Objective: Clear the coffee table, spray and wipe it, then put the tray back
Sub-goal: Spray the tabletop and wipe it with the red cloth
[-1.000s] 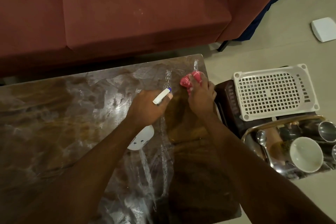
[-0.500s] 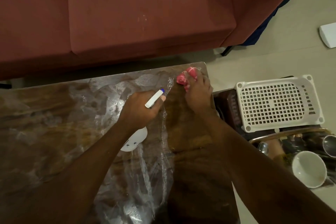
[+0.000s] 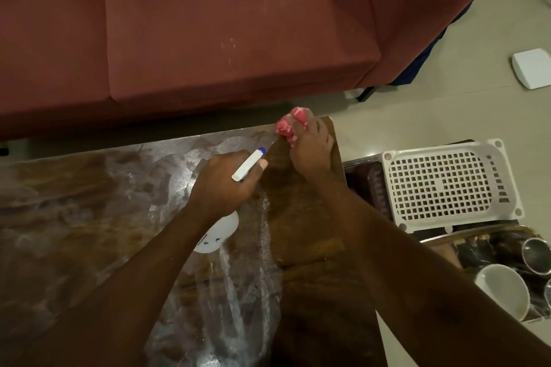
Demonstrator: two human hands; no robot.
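Pink crumpled cloth (image 3: 290,126) clenched in right hand (image 3: 311,153) on streaky table (image 3: 74,217); left hand (image 3: 223,186) grips plastic sprayer (image 3: 249,165).

A home living room: a rust-red fabric sofa (image 3: 238,24) stands on the far side of a low glossy coffee table (image 3: 74,217), with beige tiled floor (image 3: 447,92) to the right.

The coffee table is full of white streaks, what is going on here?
A person is cleaning the coffee table. The left hand grips a spray bottle over its middle, while the right hand holds a bunched pink cloth on the far right corner. Wet streaks cover most of the top; the strip near the cloth looks wiped. The tray with cups sits off the table, not yet put back.
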